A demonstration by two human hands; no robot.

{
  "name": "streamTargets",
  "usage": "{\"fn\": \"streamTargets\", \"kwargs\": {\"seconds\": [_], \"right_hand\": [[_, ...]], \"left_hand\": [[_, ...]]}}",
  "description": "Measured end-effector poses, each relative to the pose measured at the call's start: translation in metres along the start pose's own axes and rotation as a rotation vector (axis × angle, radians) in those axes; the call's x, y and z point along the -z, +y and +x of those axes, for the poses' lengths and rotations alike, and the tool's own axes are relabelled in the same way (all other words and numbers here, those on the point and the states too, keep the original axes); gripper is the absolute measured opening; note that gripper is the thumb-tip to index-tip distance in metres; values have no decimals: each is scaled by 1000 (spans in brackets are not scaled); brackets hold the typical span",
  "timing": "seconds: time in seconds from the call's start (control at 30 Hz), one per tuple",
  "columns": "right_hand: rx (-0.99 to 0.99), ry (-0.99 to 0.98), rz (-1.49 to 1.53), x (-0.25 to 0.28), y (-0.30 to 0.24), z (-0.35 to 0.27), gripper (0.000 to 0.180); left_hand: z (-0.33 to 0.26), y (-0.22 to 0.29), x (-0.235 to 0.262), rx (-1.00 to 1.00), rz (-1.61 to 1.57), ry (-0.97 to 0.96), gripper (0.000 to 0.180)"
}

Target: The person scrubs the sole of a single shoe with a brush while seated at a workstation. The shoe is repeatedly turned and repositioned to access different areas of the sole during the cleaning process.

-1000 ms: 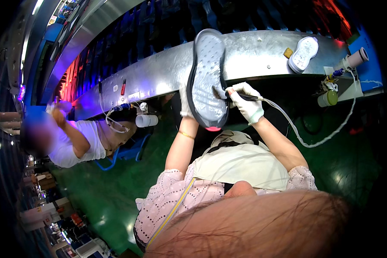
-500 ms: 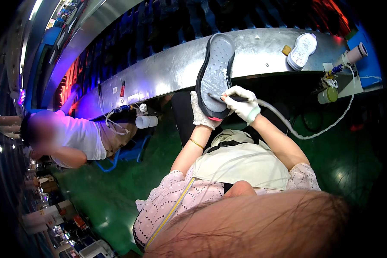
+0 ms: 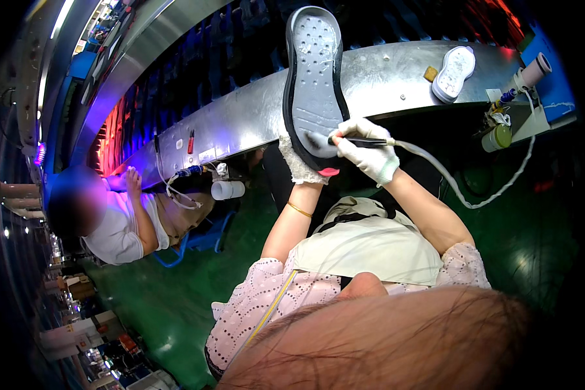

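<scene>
My left hand [image 3: 298,162], in a white glove, holds a shoe [image 3: 313,78] upright with its grey sole facing me and a black rim around it. My right hand [image 3: 367,151], also gloved in white, grips a thin brush tool [image 3: 359,140] with its tip on the lower part of the sole. A pale hose [image 3: 461,192] runs from the tool toward the right. Both hands are raised in front of the metal bench [image 3: 383,78].
A second white sole [image 3: 453,73] lies on the bench at the right, beside a small tan block [image 3: 430,73] and a stand with containers [image 3: 508,120]. Another person [image 3: 120,221] in a white shirt works at the left. The floor [image 3: 175,305] is green.
The shoe has swung from leaning left to standing upright and higher in view. My right hand stayed on the lower sole with the brush tool.
</scene>
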State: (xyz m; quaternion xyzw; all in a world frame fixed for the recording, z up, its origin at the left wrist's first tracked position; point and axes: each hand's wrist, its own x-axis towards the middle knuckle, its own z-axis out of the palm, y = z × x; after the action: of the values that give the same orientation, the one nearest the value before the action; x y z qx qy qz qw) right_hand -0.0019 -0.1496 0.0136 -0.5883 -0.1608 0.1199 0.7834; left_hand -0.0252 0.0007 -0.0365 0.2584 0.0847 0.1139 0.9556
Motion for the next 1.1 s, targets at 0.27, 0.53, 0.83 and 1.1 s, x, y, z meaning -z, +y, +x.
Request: {"fn": "streamTargets", "kwargs": {"seconds": [0.27,0.53,0.83,1.1], "right_hand": [[159,-244,-84,-5,1,-7,8],[417,-231,-379,-8,0,-11,6],[375,-107,-174,-9,3,-10,5],[-76,-11,129,5,10,-2,5]], "left_hand": [[5,7,-6,-49,71,-42,78],[11,13,-5,-64,-9,57,77],[15,17,-2,-102,39,-59,79],[21,20,9,-100,-24,-65,78]]}}
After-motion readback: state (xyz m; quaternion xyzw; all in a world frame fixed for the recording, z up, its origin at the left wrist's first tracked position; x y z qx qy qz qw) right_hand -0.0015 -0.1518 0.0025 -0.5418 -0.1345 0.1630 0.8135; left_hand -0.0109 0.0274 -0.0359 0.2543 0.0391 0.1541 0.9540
